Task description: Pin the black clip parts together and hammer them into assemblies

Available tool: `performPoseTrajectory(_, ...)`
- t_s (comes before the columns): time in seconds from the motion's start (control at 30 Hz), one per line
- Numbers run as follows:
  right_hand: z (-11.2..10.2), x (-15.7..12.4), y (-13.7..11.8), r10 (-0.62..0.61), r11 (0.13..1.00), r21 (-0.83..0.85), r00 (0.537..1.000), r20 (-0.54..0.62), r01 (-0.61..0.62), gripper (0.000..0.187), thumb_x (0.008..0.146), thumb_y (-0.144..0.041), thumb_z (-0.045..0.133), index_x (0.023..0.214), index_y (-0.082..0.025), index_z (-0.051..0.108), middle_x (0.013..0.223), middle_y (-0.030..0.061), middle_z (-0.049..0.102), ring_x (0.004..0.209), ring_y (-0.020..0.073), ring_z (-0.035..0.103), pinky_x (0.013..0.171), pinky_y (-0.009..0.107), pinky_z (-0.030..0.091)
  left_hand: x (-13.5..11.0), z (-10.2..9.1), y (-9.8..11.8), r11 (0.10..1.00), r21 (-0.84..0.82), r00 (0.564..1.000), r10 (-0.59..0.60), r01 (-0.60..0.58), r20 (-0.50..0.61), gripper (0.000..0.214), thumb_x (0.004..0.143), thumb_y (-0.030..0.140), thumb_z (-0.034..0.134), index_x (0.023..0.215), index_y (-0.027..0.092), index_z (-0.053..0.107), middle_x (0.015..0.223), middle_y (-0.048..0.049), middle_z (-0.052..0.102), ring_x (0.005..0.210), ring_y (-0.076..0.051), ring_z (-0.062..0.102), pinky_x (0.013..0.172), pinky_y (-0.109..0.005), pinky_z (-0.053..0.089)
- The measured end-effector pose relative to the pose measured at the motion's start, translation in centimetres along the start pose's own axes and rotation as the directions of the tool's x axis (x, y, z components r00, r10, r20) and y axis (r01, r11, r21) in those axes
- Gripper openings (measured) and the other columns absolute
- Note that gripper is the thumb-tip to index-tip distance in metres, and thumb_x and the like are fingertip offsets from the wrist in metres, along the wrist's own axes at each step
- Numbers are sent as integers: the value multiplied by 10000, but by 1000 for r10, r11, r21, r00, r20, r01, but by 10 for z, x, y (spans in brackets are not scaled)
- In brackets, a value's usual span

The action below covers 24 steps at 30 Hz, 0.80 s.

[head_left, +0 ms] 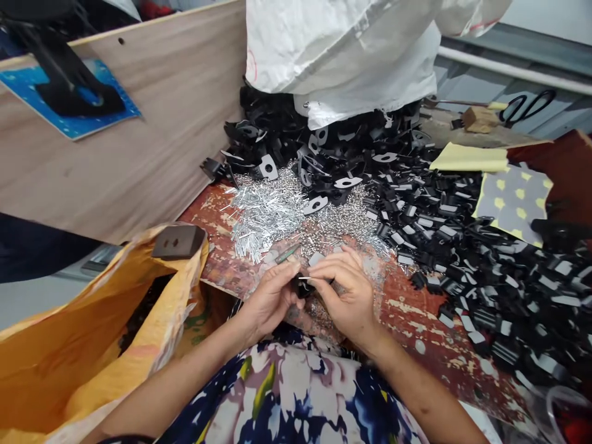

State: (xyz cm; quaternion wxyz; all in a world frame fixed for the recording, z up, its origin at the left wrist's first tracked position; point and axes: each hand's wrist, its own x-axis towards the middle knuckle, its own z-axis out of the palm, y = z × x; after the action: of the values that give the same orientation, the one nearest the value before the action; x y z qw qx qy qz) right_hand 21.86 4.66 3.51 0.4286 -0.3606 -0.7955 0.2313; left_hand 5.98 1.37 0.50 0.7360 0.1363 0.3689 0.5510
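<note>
My left hand [274, 296] is closed around a small black plastic part [303, 287], mostly covered by the fingers. Thumb and forefinger of my right hand [348, 290] pinch a thin silver pin [304, 279], which lies across the black part. Just beyond my hands is a heap of silver pins [266, 216]. To its right lies a pile of tiny metal pieces [345, 222], too small to make out well. A slim green-and-dark tool [287, 253] rests on the table close to my left fingertips.
Small black parts [462, 234] cover the right side of the worn red table [411, 314]. Larger black pieces [277, 135] are piled under a white sack [337, 49]. A wooden board [176, 117] stands at left, above an open yellow sack [92, 333]. Black-handled scissors [527, 110] lie back right.
</note>
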Motion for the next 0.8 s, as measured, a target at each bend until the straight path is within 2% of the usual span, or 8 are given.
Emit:
performPoseTrajectory(0.17, 1, -1, -10, -163, 964, -211, 986, 19, 163, 192, 912, -123, 654, 948, -308, 696, 916, -76, 783, 902, 194, 697, 1218, 587, 235, -3, -5, -1, 999, -9, 999, 38, -38, 15, 325, 748, 421, 880, 778, 138, 723, 715, -7, 604, 516, -93, 561, 437, -210, 561)
performPoseTrajectory(0.43, 5, -3, -12, -121, 977, -172, 991, 62, 130, 166, 935, -149, 624, 910, -308, 664, 871, -81, 765, 879, 191, 691, 1226, 593, 236, -12, -8, 0, 999, -4, 998, 54, -54, 19, 326, 756, 427, 868, 799, 138, 722, 732, -5, 600, 532, -95, 565, 450, -213, 556)
performPoseTrajectory(0.6, 10, -7, -22, -287, 866, -372, 941, 180, 335, 205, 938, -114, 542, 966, -283, 654, 920, -37, 770, 924, 201, 685, 1240, 581, 205, -16, -7, -5, 996, -14, 995, 85, -86, -45, 298, 758, 384, 859, 799, 145, 685, 739, 7, 608, 565, -96, 571, 468, -198, 535)
performPoseTrajectory(0.7, 13, -10, -22, -280, 853, -380, 928, 244, 357, 225, 944, -115, 500, 934, -284, 649, 841, -36, 746, 867, 189, 668, 1230, 560, 238, -18, -7, -9, 997, 15, 993, 76, -75, -95, 328, 734, 393, 862, 754, 165, 627, 687, 33, 579, 511, -88, 546, 445, -198, 505)
performPoseTrajectory(0.8, 16, -13, -17, -259, 874, -354, 935, 243, 334, 211, 944, -127, 509, 913, -282, 649, 806, -39, 728, 838, 183, 656, 1212, 545, 266, -23, -6, -11, 997, 63, 992, 53, -46, -113, 370, 741, 435, 852, 740, 172, 591, 654, 43, 543, 480, -84, 525, 430, -195, 482)
